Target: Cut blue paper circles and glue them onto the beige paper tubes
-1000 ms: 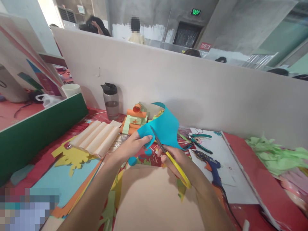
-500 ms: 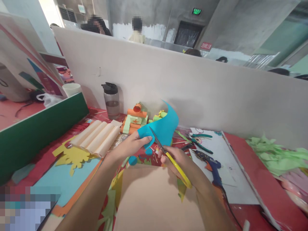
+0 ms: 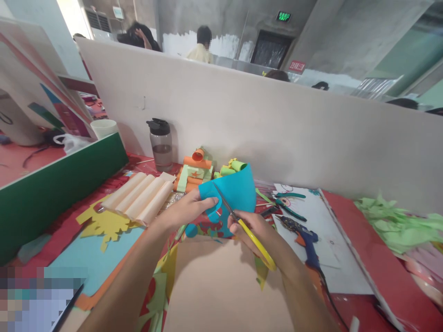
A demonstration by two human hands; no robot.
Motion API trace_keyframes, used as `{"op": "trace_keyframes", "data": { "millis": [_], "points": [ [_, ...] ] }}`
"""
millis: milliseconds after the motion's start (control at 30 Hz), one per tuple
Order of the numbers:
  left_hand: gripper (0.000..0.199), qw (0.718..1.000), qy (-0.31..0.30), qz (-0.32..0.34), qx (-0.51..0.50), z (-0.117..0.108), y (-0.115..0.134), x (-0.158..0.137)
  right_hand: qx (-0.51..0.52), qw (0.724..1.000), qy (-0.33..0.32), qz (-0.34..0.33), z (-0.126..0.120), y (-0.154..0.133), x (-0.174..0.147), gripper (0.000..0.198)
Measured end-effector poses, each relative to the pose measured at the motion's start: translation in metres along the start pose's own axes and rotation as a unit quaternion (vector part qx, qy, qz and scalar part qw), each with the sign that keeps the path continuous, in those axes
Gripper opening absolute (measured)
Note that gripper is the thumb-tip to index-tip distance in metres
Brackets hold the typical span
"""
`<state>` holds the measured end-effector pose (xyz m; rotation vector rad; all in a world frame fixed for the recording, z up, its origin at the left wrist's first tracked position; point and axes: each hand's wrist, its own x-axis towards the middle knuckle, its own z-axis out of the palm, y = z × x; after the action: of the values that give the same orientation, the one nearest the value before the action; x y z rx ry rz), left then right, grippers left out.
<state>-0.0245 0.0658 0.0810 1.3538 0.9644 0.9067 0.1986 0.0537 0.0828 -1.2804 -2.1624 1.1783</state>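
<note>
Blue paper (image 3: 240,188) curves up in front of me, with a rounded cut along its left side. My left hand (image 3: 194,205) pinches its left edge, thumb on top. In my right hand (image 3: 249,226) is a pair of scissors with yellow handles (image 3: 256,244); the blades lie against the blue paper, near my left thumb. A small blue paper disc (image 3: 191,230) lies below my left hand. Under both wrists is a large sheet of peach paper (image 3: 228,286).
Rolled peach paper (image 3: 138,198) and yellow cut paper (image 3: 107,226) lie left. Behind stand a water bottle (image 3: 162,150) and an orange paper model (image 3: 195,170). On the right are green-handled pliers (image 3: 290,207) and a blue glue gun (image 3: 309,244). A white board (image 3: 277,124) closes off the back.
The blue paper's upper tip has swung down and its free part now hangs lower. Both hands stay nearly in place, still holding the paper and the scissors.
</note>
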Motion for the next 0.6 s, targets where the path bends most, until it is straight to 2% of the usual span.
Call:
{"op": "trace_keyframes", "data": {
  "millis": [133,267,467,600],
  "points": [
    [0.032,0.999,0.02,0.023,-0.019,0.003,0.0,0.002,0.045,0.999,0.012,-0.009,0.0,-0.007,-0.001,0.057],
    [0.034,0.995,0.046,0.084,-0.039,0.012,0.0,0.005,0.106,0.992,0.071,-0.015,0.013,-0.002,0.003,0.063],
    [0.037,0.973,0.158,0.155,-0.069,0.04,-0.002,0.01,0.16,0.978,0.132,-0.03,0.035,-0.007,0.004,0.056],
    [0.039,0.96,0.209,0.168,-0.077,0.048,-0.006,0.012,0.118,0.985,0.113,-0.052,0.032,-0.009,0.006,0.057]
  ]
}}
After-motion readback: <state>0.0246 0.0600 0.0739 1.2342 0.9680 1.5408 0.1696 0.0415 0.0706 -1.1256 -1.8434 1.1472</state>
